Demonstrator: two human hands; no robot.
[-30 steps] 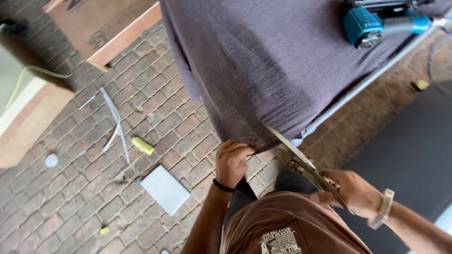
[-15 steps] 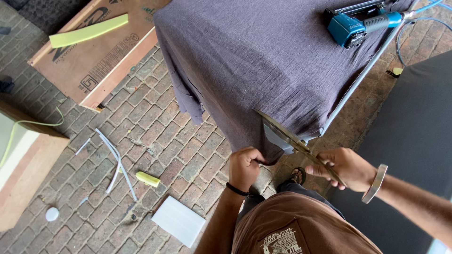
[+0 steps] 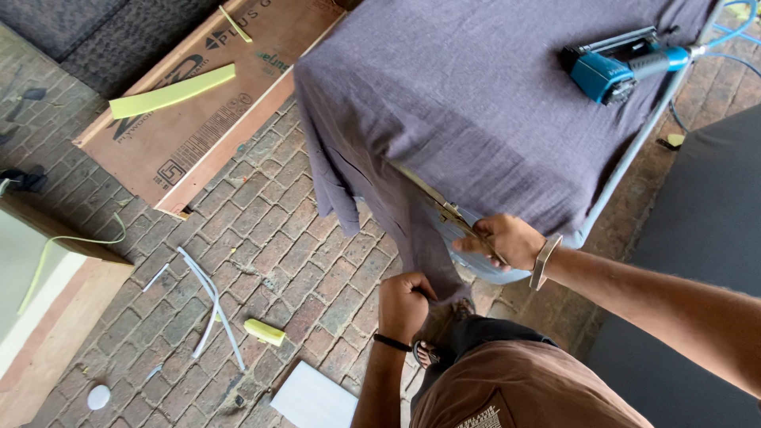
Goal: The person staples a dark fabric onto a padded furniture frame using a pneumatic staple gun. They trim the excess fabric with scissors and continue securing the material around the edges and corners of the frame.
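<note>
Purple cloth (image 3: 491, 103) hangs between both hands, left (image 3: 404, 305) gripping, right (image 3: 507, 242) scissoring.

So the right hand (image 3: 507, 240) grips the long metal scissors (image 3: 438, 201) right at the edge of the draped purple-grey fabric (image 3: 491, 103), blades running up and left from the grip along that edge. Just below and left of the grip, the left hand (image 3: 404, 301) pinches the hanging part of the same cloth. Far up and right of the grip, the blue pneumatic staple gun (image 3: 614, 67) lies on top of the fabric. Well left of the grip, a brown plywood sheet (image 3: 206, 119) lies on the brick floor (image 3: 269, 246), with a yellow-green foam strip (image 3: 172, 92) on it. Down-left of the left hand, a small yellow foam scrap (image 3: 264, 332) and a white rectangular piece (image 3: 315, 402) lie on the bricks.
</note>
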